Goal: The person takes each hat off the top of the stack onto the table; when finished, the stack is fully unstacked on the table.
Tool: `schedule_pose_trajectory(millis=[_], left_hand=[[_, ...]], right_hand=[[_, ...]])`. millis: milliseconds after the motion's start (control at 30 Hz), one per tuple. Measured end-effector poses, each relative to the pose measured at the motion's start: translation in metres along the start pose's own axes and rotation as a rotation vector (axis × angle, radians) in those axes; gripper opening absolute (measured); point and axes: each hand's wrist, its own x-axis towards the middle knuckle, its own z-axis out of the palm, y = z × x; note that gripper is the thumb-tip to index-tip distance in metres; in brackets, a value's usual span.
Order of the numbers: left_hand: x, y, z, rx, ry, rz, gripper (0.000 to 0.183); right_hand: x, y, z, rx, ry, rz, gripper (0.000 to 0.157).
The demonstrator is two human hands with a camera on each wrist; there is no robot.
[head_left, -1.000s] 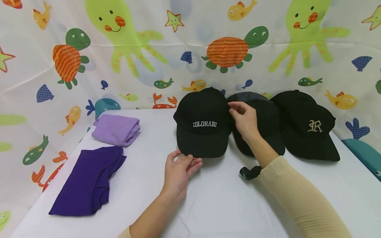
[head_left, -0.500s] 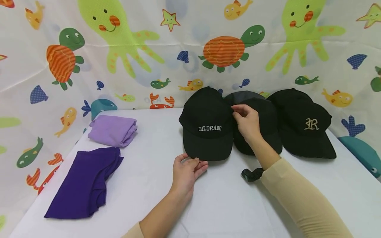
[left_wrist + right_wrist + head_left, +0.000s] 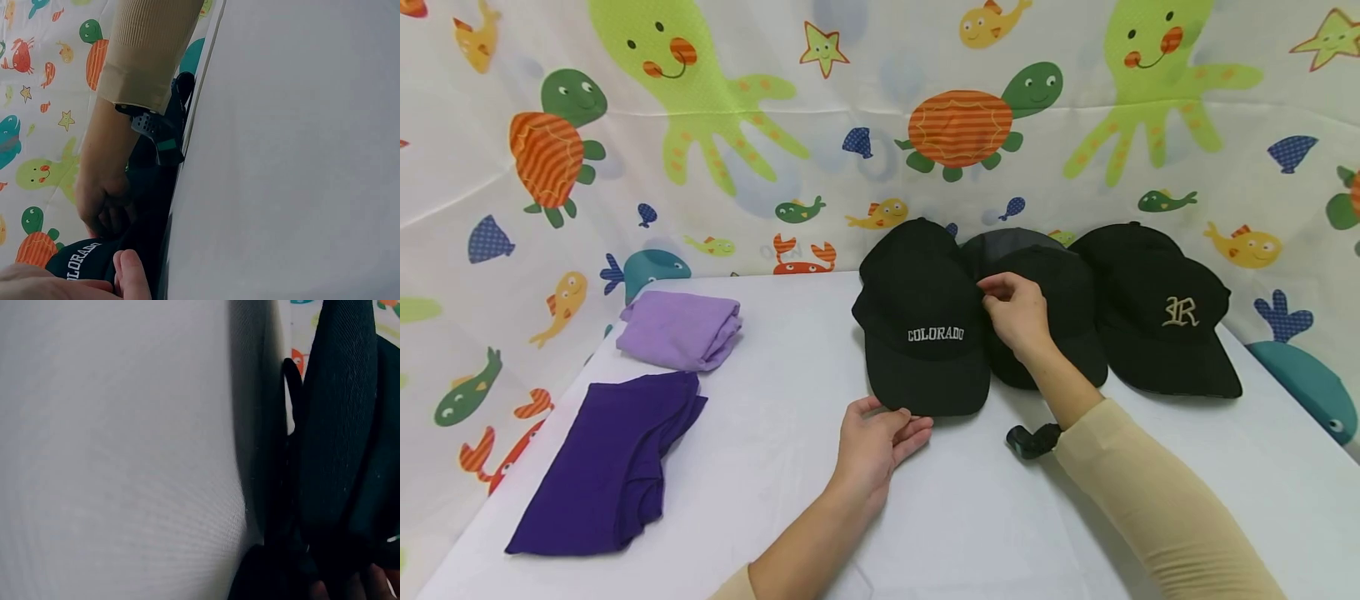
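Note:
A black baseball cap (image 3: 925, 375) with white COLORADO lettering lies at the middle of the table, brim toward me. My left hand (image 3: 874, 450) pinches the front edge of its brim, thumb on top and fingers below. The right hand (image 3: 1018, 312) pinches the cap's right side between thumb and fingertips. Behind that hand is a plain black cap (image 3: 1071, 308) with a dark grey crown, partly hidden. In the left wrist view the lettered cap (image 3: 78, 259) shows between both hands. Dark cap fabric (image 3: 337, 437) fills the right side of the right wrist view, where a few fingertips appear.
At the right end stands a black cap (image 3: 1157, 333) with a gold letter R. A folded lilac cloth (image 3: 677, 329) and a folded dark purple cloth (image 3: 595, 471) lie on the left of the white table (image 3: 760, 467). A sea-animal curtain (image 3: 850, 100) hangs behind.
The COLORADO cap has moved right and toward me, its front tipping down so more of its crown shows. Both hands keep their hold; the left has gone along with the brim.

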Motion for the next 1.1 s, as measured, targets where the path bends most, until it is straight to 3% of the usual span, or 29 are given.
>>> schedule_pose_trajectory(millis=[333,500,733,900,1100], left_hand=[[0.011,0.001,0.002,-0.022,-0.013,-0.061,0.054],[0.015,0.008,0.001,-0.009,-0.07,-0.08,0.07],[0.011,0.017,0.001,0.087,-0.125,-0.115,0.089],[0.013,0.022,0.0,0.136,-0.151,-0.145,0.089],[0.015,0.028,-0.01,0.238,-0.144,-0.123,0.07]], right_hand=[[-0.002,0.004,0.002,0.09,-0.003,0.023,0.028],[-0.006,0.003,0.005,0.14,-0.022,-0.018,0.035],[-0.01,0.001,0.005,0.165,-0.076,-0.085,0.042],[-0.012,0.004,0.006,0.197,-0.108,-0.113,0.045],[-0.018,0.006,0.003,0.181,-0.16,-0.12,0.047]])
